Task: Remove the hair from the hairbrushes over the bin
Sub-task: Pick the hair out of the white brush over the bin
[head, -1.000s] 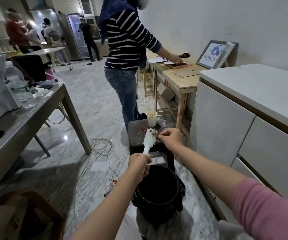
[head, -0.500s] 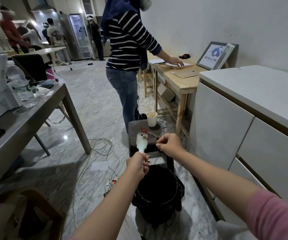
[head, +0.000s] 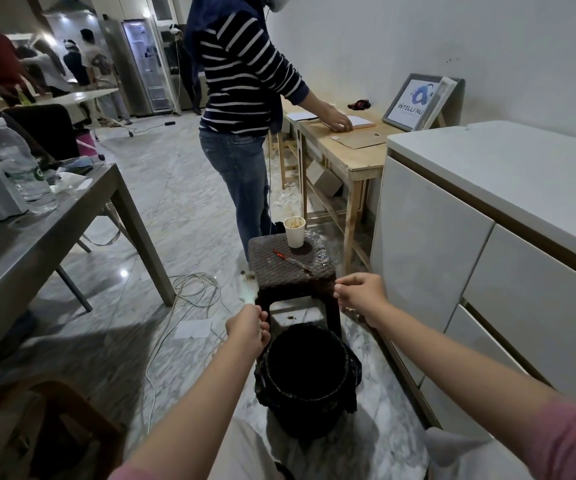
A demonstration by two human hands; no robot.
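My left hand [head: 249, 330] grips the handle of a white hairbrush [head: 247, 289], whose blurred head points up and away, left of the stool. Brown hair clings to the brush's top. My right hand [head: 359, 295] is held to the right of the stool's front edge with fingers and thumb pinched together; any hair between them is too fine to make out. A black bin [head: 305, 379] lined with a dark bag stands on the floor below and between my hands.
A dark woven stool [head: 290, 268] behind the bin carries a paper cup [head: 294, 231] and a red comb [head: 290, 260]. A person in a striped top [head: 241, 98] stands beyond it. White cabinets [head: 470, 258] are at right, a grey table [head: 47, 230] at left, cables [head: 189, 289] on the floor.
The brush and my left hand have swung left and down, away from my right hand. My right hand has pulled to the right, off the bristles.
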